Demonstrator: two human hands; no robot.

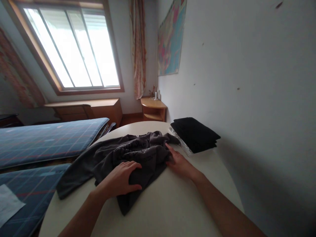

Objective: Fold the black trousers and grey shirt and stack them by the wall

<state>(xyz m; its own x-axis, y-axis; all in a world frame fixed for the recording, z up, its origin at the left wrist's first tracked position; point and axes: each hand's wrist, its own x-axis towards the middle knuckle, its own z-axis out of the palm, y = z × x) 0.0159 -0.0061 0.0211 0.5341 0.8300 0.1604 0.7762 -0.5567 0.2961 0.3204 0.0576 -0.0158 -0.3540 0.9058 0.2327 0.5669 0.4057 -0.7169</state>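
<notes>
A crumpled dark grey garment [138, 153] lies on a round white table [172, 204], one part hanging over the left edge. My left hand [120, 179] rests on the garment's near part with fingers curled into the cloth. My right hand [179, 163] lies at the garment's right edge, fingers stretched flat against the fabric. A neat stack of folded black clothes [195, 133] sits on clear plastic at the table's far right, just beyond my right hand.
A white wall runs along the right, close to the table. Blue plaid mattresses [46, 138] lie to the left. Wooden drawers [98, 110] and a corner shelf [153, 108] stand under a bright window. A map hangs on the wall.
</notes>
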